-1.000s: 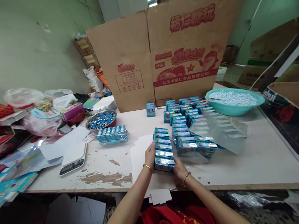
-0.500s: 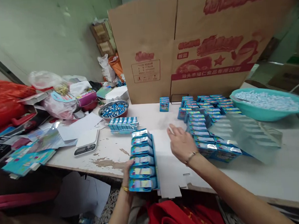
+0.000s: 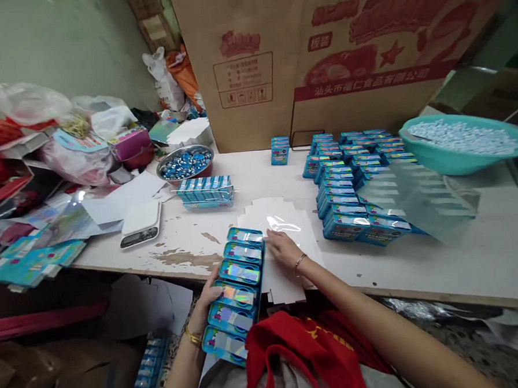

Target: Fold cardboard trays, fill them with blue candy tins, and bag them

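Observation:
My left hand (image 3: 207,298) is wrapped round the left side of a row of small blue boxes (image 3: 237,270) with shiny strips on top. The row tilts over the table's front edge, its near end close to my lap. By the row's far right end is my right hand (image 3: 284,251), fingers together on a shiny sheet of clear plastic film (image 3: 282,223); how much of it they grip is partly hidden. Under the film lies white cardboard (image 3: 302,238). Another row of blue boxes (image 3: 204,194), in clear wrap, stands farther back on the left.
Many blue boxes (image 3: 339,195) stand in rows at right, clear plastic sheets (image 3: 419,200) over some. Behind are a turquoise basin (image 3: 465,160), a large carton (image 3: 255,122) and a single box stack (image 3: 280,151). At left: a metal bowl (image 3: 185,163) and a scale (image 3: 141,224).
My right hand has moved left, from beside the standing boxes to the far end of the held row. The held row has tilted and come nearer my lap. The view has tipped downward.

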Available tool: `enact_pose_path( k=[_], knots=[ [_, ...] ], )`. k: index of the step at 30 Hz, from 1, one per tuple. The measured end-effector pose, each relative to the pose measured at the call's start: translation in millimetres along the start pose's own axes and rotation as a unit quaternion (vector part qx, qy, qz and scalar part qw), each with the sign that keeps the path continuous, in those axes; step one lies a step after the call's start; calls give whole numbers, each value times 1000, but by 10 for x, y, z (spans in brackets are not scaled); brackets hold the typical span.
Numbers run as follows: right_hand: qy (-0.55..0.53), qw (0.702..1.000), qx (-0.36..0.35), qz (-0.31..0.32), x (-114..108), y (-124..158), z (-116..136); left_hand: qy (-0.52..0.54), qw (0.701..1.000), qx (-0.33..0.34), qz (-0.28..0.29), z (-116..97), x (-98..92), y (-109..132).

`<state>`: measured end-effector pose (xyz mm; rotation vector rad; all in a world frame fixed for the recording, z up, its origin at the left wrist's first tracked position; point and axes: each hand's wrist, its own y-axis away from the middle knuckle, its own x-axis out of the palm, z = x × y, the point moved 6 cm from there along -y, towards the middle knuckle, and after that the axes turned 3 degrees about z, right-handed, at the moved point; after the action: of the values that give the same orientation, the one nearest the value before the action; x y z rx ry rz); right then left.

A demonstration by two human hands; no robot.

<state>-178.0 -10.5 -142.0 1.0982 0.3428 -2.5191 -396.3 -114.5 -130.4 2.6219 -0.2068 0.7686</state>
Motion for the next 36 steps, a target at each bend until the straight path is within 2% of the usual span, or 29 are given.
enact_pose_path(
  k=[3, 6, 8, 14, 19, 25, 28, 31, 36],
  knots=[
    [-141, 990, 8, -16, -70, -52, -90, -49, 998, -3, 35, 43, 216, -129],
    [-270, 960, 52, -48, -152, -85, -180, -63, 998, 0, 30, 52, 362, -98],
    [-306, 948, 58, -58, -200, -93, -173, -65, 998, -2, 23, 33, 424, -55],
    [-296, 952, 70, 28, -196, -80, -92, -46, 999, -12, 8, -72, 622, -51],
    [-383, 923, 45, -4, -363, -90, -131, -62, 997, -44, 10, -54, 735, -141],
    [-341, 940, -8, 9, -551, -128, -146, -75, 996, -43, 17, -54, 842, -237],
    [-303, 952, -38, 15, -605, -167, -137, -105, 994, -38, 4, -59, 892, -307],
    [-271, 962, -25, 17, -625, -200, -128, -120, 992, -42, -9, -38, 903, -365],
    [-297, 954, 29, -7, -645, -236, -115, -122, 992, -32, 6, -27, 882, -447]
  ],
)
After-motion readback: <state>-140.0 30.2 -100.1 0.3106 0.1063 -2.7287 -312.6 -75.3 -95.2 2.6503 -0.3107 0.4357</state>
